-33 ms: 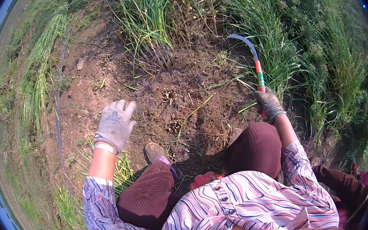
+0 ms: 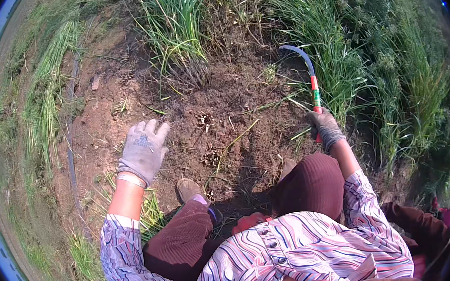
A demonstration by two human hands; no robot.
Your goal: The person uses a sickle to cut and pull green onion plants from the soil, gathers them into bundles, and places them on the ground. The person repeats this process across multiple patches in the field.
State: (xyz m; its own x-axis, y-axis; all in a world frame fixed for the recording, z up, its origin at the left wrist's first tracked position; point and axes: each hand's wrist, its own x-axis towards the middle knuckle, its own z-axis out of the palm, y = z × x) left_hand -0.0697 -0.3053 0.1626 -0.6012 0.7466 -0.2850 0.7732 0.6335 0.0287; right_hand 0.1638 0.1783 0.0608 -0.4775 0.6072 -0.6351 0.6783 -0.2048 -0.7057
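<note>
"While the right hand (image 2: pixel 327 128) grips the curved metal sickle (image 2: pixel 314 83), where's that?"

"Right of the spiky grass clump (image 2: pixel 181 32) on crumbly soil (image 2: pixel 232 101); the left hand (image 2: pixel 144 150), loosely spread, empty, is left of the clump."

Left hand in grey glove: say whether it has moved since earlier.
Yes, slightly right: the grey-gloved left hand is now nearer the pale cut stubble.

One gloved left hand (image 2: pixel 143 151) and one gloved right hand (image 2: pixel 326 126) made two, with one sickle (image 2: pixel 313 76) inside the right, at least two stubble clumps (image 2: pixel 205 119) and two brown shoes (image 2: pixel 189 188) between them, and one dark strip (image 2: pixel 71 156) on the left hand's outer side.
</note>
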